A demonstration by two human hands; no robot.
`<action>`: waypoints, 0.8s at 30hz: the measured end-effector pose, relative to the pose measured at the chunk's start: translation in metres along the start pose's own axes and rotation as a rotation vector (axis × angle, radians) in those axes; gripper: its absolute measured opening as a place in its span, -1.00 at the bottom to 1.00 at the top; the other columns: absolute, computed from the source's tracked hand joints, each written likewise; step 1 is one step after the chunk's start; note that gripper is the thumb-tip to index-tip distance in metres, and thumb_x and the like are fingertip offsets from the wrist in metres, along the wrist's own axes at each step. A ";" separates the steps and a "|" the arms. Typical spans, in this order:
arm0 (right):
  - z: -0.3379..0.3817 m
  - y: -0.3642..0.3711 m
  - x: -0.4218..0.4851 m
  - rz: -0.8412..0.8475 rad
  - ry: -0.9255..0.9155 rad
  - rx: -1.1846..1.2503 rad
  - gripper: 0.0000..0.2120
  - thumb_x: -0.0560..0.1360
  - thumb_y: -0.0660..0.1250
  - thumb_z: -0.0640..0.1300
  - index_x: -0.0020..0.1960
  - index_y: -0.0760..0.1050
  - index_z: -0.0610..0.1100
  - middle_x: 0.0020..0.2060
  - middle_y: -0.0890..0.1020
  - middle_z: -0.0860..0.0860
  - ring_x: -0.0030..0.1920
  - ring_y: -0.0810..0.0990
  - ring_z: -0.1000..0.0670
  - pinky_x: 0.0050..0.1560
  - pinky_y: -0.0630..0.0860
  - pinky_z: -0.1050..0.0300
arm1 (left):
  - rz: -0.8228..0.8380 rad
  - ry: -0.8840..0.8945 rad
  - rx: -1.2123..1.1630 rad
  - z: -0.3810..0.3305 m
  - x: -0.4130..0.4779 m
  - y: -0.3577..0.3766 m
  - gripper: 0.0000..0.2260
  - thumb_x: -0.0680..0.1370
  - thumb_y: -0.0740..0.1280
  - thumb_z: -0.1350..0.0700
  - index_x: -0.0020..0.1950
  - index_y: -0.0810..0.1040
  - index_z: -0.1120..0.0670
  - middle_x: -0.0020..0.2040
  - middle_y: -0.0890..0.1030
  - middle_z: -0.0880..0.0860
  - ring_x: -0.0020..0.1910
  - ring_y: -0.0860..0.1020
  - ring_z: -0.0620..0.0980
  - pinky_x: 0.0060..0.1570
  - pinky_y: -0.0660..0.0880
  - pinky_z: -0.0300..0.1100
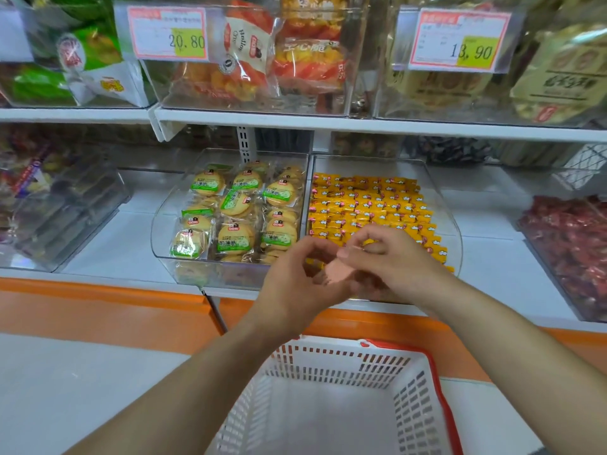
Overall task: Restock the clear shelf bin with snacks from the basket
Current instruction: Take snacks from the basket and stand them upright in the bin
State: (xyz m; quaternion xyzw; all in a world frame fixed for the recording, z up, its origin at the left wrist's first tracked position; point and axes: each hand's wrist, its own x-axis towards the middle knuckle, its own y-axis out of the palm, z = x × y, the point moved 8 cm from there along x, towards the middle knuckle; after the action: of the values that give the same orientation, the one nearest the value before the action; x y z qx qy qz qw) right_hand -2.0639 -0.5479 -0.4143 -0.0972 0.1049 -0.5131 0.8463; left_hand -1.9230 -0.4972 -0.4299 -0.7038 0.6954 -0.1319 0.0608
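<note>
Both hands meet in front of the lower shelf (pixel 138 257), just above the front edge of the clear bin (pixel 455 244) that holds rows of small yellow snack packets (pixel 368 205). The left hand (pixel 295 284) comes up from the lower left with its fingers (pixel 315 247) curled in an arc, and the right hand (pixel 391 257) reaches in from the right with its fingers (pixel 364 233) bent toward the left hand. Between them is a small pinkish piece (pixel 336 267), touched by both hands; it is too blurred to say what it is or which hand really has hold of it. Neither hand is spread wide; both are partly closed around that spot. The yellow packets lie flat in tidy rows and fill the bin from the back toward the front, where the hands cover part of them. Just to the left, touching side by side, is a second clear bin (pixel 157 231) with round biscuits in green-labelled wrappers (pixel 236 238). Below the hands, close to the orange shelf front (pixel 98 307), stands a white basket (pixel 328 366) with a red rim; the part of its floor that shows is bare. On the upper shelf are more clear bins with bagged snacks and two price tags, one reading 20.80 (pixel 169 32) and one 13.90 (pixel 460 41).
</note>
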 end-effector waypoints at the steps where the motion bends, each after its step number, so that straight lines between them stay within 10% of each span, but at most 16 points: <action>1: -0.002 -0.005 0.001 0.006 -0.009 0.082 -0.85 0.47 0.47 0.05 -0.04 0.58 0.02 -0.18 0.72 -0.11 -0.26 0.69 -0.08 -0.29 0.61 0.03 | -0.005 -0.029 -0.032 0.002 -0.001 0.001 -0.64 0.42 0.61 -0.02 0.14 0.57 -0.11 -0.04 0.66 -0.12 -0.13 0.65 -0.15 -0.19 0.63 -0.23; 10: -0.024 -0.028 0.009 0.062 -0.042 0.447 -0.60 0.39 0.44 -0.33 0.16 0.62 -0.01 0.07 0.68 -0.09 -0.01 0.68 -0.03 -0.13 0.61 0.13 | -0.035 -0.224 -0.294 0.020 0.007 -0.002 -0.79 0.55 0.46 0.05 0.16 0.61 0.05 -0.08 0.75 0.01 -0.21 0.73 0.00 -0.26 0.62 -0.23; 15: -0.025 -0.015 0.007 0.031 -0.067 0.089 -0.84 0.46 0.50 -0.22 -0.13 0.63 0.04 -0.15 0.68 0.04 -0.05 0.67 -0.02 -0.02 0.63 0.01 | -0.224 -0.217 -0.359 0.025 0.009 -0.019 -0.52 0.35 0.51 -0.14 0.19 0.56 0.03 -0.13 0.75 0.04 -0.17 0.70 0.00 -0.18 0.61 -0.09; 20: -0.018 0.027 0.009 0.110 -0.101 -0.273 -0.85 0.55 0.40 0.02 -0.15 0.66 0.01 -0.22 0.70 0.07 -0.16 0.66 0.09 -0.10 0.59 0.04 | -0.211 -0.039 -0.209 0.003 0.015 -0.030 -0.68 0.39 0.47 -0.10 0.12 0.59 -0.12 -0.08 0.73 0.01 -0.10 0.70 -0.04 -0.19 0.63 -0.22; 24: -0.009 -0.010 0.029 -0.135 -0.142 -0.349 -0.89 0.57 0.37 -0.07 -0.01 0.68 0.07 -0.07 0.69 0.17 0.01 0.63 0.13 0.13 0.58 0.02 | -0.279 0.112 0.057 -0.020 0.021 -0.054 -0.72 0.48 0.52 0.11 0.10 0.54 -0.12 -0.03 0.67 -0.13 -0.09 0.65 -0.18 -0.19 0.61 -0.32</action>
State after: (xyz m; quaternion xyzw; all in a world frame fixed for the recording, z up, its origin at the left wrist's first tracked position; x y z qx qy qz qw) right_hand -2.0615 -0.5789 -0.4223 -0.2850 0.1257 -0.5345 0.7857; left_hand -1.8762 -0.5150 -0.3935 -0.7830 0.5893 -0.1977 0.0229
